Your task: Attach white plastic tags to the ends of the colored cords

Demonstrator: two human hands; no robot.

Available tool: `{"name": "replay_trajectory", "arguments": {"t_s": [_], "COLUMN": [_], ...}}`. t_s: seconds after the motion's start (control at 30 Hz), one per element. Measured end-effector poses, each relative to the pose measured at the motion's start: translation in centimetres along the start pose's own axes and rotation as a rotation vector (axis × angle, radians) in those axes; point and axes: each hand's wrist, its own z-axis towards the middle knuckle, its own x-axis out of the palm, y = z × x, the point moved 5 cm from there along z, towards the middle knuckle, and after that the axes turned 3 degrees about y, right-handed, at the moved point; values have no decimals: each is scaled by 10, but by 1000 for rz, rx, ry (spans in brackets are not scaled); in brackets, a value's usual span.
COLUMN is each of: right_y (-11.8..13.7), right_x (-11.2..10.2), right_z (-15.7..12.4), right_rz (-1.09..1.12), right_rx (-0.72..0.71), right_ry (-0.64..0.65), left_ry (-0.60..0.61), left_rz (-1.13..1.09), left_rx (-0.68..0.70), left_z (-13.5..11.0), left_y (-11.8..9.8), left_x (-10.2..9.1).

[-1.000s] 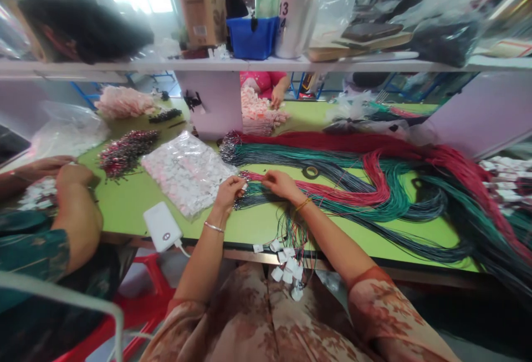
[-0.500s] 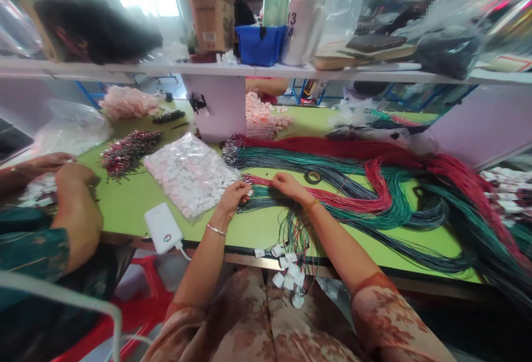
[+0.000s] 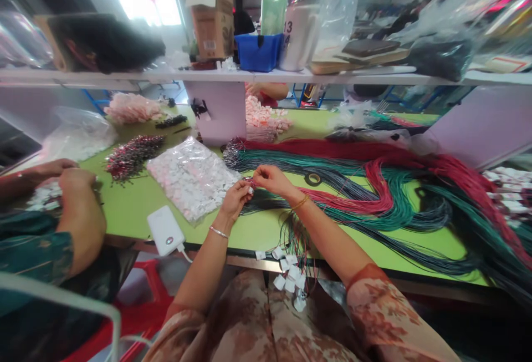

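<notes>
A small white connector (image 3: 250, 190) is pinched between the thumb and fingers of my left hand (image 3: 235, 201). My right hand (image 3: 272, 179) is closed just to the right, its fingertips at a thin red wire beside the connector; fine detail there is blurred. Under and behind my right hand runs a bundle of red wires (image 3: 344, 200), with green wires (image 3: 394, 207) and dark wires (image 3: 266, 201) alongside. Several finished-looking wires with white connectors (image 3: 291, 274) hang over the table's front edge below my hands.
Left of my hands lie a clear bag of white connectors (image 3: 191, 179) and a white power bank (image 3: 165, 230) with a cable. A tape roll (image 3: 312, 178) sits among the wires. A co-worker's arm (image 3: 81, 218) is at far left. A shelf (image 3: 166, 76) crosses above the table.
My right hand has moved left along the red wires, up to my left hand. The left hand keeps hold of the white connector. The view has shifted slightly.
</notes>
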Motion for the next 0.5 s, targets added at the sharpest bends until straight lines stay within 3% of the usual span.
{"name": "replay_trajectory", "arguments": {"t_s": [0.27, 0.5], "right_y": [-24, -27], "right_x": [5, 12], "right_z": [-28, -30], "right_rz": [-30, -62], "right_rx": [76, 81], "right_ry": [-13, -14], "left_ry": [10, 18], "left_rz": [-93, -81], "left_rx": [26, 28], "left_z": [0, -1], "left_y": [-1, 0], "left_x": [3, 4]}}
